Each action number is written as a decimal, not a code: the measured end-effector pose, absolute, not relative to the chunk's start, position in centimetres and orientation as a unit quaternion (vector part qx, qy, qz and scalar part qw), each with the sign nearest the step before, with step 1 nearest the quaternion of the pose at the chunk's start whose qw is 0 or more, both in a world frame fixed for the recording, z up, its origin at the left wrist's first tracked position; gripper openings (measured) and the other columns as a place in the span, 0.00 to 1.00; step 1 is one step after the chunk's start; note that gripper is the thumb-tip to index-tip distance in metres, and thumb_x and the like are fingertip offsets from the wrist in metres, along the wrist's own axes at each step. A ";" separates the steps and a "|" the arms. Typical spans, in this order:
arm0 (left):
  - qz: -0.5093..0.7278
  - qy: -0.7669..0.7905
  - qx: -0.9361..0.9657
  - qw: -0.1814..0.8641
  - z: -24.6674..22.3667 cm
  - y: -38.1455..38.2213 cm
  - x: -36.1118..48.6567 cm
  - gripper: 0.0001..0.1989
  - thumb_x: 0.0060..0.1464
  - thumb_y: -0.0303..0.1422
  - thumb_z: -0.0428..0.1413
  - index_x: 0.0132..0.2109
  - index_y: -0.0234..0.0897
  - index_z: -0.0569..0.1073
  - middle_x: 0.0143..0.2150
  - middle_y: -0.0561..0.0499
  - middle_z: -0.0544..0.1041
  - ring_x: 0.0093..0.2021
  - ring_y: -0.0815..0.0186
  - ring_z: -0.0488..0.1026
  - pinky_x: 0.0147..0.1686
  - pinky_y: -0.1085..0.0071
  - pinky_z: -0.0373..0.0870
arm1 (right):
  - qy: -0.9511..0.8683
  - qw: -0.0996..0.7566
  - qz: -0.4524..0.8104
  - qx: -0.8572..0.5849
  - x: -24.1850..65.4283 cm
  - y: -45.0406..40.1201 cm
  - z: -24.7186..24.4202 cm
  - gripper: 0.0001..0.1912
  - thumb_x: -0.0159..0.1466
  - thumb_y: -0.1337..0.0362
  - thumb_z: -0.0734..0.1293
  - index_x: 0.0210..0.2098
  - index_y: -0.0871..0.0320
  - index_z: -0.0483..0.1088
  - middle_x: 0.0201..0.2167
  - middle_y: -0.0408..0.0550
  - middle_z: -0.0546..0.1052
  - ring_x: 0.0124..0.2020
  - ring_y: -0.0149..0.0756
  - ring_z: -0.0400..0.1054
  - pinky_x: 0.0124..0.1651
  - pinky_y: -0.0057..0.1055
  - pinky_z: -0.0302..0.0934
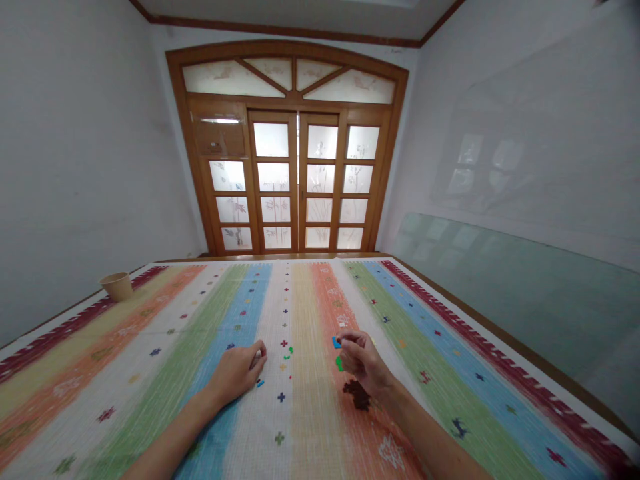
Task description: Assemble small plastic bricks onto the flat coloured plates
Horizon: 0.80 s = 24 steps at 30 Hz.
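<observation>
My left hand [239, 371] rests on the striped cloth [307, 413], its fingers curled together; what they hold, if anything, is too small to make out. Beside its fingertips lies a small blue piece [260, 383]. Several small green pieces [289, 353] lie between my hands. My right hand [361, 359] has thumb and fingers pinched together at a blue piece [337, 343]. A green piece [339, 363] shows just left of the right hand's fingers, partly hidden. Below that hand is a dark brown cluster of pieces [357, 395] on the orange stripe.
A tan cup [117, 286] stands at the table's far left edge. A pale green glass panel [500, 280] leans along the right wall. Behind the table are wooden doors [300, 180] with frosted panes.
</observation>
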<state>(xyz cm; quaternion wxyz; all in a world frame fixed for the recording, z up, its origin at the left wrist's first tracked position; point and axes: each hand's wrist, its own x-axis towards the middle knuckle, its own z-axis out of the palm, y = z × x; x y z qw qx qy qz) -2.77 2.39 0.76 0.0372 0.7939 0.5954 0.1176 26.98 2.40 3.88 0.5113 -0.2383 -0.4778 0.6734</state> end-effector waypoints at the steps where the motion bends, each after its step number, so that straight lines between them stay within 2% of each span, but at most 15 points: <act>1: 0.118 0.594 0.795 0.037 0.8 2.4 -2.8 0.12 0.63 0.38 0.45 0.43 0.40 0.72 0.27 0.51 0.77 0.31 0.63 0.74 0.34 0.70 0.60 | -0.484 0.509 0.670 -0.241 27.2 2.5 4.0 0.19 0.49 0.52 0.77 0.30 0.59 0.72 0.11 0.28 0.49 0.13 0.20 0.37 0.17 0.23 0.34; 14: 0.118 0.587 0.800 0.034 0.7 2.5 -2.9 0.11 0.64 0.37 0.45 0.42 0.40 0.71 0.27 0.52 0.76 0.30 0.63 0.74 0.32 0.70 0.58 | -0.618 0.457 0.573 -0.285 30.4 3.7 5.2 0.17 0.50 0.52 0.76 0.27 0.59 0.77 0.12 0.33 0.56 0.15 0.22 0.44 0.19 0.24 0.39; 20: 0.119 0.585 0.801 0.031 0.6 2.6 -2.9 0.11 0.64 0.37 0.45 0.42 0.39 0.71 0.26 0.52 0.76 0.30 0.62 0.74 0.32 0.70 0.58 | -0.738 0.323 0.512 -0.297 31.4 3.8 5.6 0.11 0.55 0.56 0.74 0.30 0.58 0.81 0.14 0.33 0.55 0.17 0.23 0.44 0.22 0.26 0.39; 24: 0.114 0.587 0.801 0.032 0.8 2.5 -2.9 0.11 0.64 0.37 0.46 0.42 0.39 0.71 0.27 0.52 0.76 0.30 0.62 0.75 0.32 0.70 0.58 | -0.781 0.224 0.482 -0.328 31.3 3.7 5.6 0.11 0.54 0.58 0.74 0.31 0.60 0.81 0.13 0.33 0.54 0.17 0.23 0.44 0.21 0.25 0.37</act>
